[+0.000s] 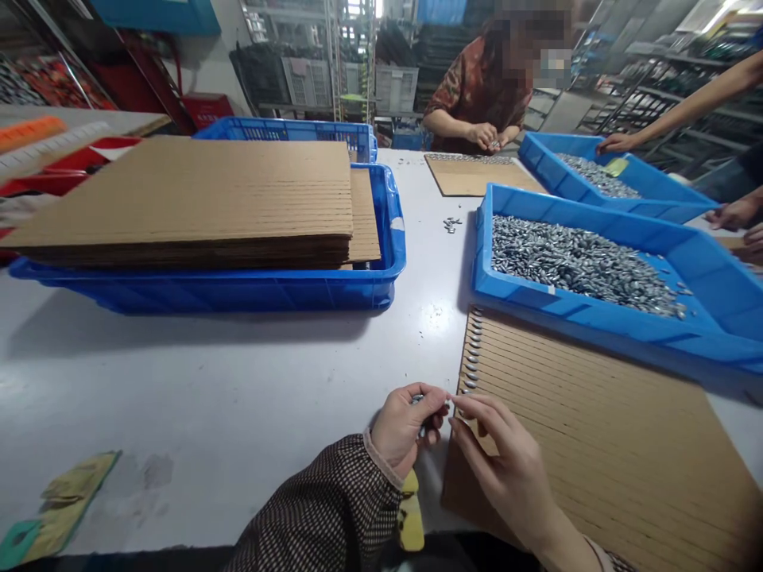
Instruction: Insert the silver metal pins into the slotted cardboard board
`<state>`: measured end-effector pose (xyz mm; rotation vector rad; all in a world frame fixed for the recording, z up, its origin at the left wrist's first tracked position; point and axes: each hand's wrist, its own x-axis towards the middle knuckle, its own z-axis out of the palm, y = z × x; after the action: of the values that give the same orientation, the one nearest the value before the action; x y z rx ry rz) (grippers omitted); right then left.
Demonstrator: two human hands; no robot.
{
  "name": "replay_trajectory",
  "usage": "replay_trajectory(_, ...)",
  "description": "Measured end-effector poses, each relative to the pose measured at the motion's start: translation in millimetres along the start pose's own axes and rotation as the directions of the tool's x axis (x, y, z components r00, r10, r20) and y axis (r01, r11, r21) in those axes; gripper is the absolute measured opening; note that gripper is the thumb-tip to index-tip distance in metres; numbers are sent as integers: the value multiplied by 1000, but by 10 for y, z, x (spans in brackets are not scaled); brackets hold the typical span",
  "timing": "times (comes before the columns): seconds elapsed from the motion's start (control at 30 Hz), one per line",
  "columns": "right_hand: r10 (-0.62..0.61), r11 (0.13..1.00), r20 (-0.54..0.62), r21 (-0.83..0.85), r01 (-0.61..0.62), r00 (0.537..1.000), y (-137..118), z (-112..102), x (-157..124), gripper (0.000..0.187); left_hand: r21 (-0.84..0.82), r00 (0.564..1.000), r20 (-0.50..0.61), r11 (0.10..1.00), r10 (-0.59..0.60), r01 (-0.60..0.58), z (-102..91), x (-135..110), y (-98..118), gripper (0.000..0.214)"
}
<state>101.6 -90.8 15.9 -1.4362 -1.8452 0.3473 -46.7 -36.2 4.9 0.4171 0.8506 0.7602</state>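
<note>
My left hand (411, 425) is closed around several small silvery metal pieces (419, 400), partly hidden by its fingers. My right hand (504, 461) is at its fingertips, over the left edge of a slotted cardboard sheet (584, 413). Thumb and forefinger of the right hand are apart, with nothing visible between them. Along the sheet's left edge runs a row of spindle-shaped metal pieces (473, 356), set in its slots. Just beyond the sheet, a blue tray (484, 238) holds a heap of similar grey pieces (572, 258).
At left, a stack of cardboard sheets (196, 199) rests on a dark blue bin (250, 290). Loose metal pieces (451, 225) lie on the white table (238, 397). Across it, a person (477, 103) handles small pieces above another sheet (477, 176). Another person's arm (679, 107) reaches into a second blue tray (661, 208).
</note>
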Motion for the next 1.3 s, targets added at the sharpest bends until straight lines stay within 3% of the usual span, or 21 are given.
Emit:
replay_trajectory(0.2,-23,999,-22,-30,22,999,-28,143,171,17,15,999,-20,999,46,-46,-26,5,-43,47)
replay_trajectory(0.4,-50,977,-37,-209,42,998,27,148,134,25,82,998,42,995,53,-56,18,-31,4,47)
replay_trajectory(0.53,88,996,16,32,-88,996,17,54,134,18,79,998,56,997,-14,10,32,-49,24,43)
replay_trajectory(0.63,264,932,37,249,-265,964,27,-6,113,9,101,996,48,993,-72,67,28,-59,21,40)
replay_trajectory(0.7,296,901,72,310,-303,952,39,-27,92,11,118,995,52,990,-90,84,24,-62,16,39)
replay_trajectory(0.83,184,939,63,285,-195,981,51,-52,56,8,137,993,84,988,-87,75,23,-67,15,40)
replay_trajectory(1.03,-91,996,13,17,91,996,76,-91,5,21,148,987,105,984,-121,104,53,-84,11,37)
replay_trajectory(1.2,-137,989,9,-62,137,991,137,-157,-121,27,123,984,97,983,-152,139,52,-79,60,29)
replay_trajectory(1.3,-98,992,27,-81,100,995,195,-189,-251,21,-42,999,-18,998,-49,48,-1,-66,170,26)
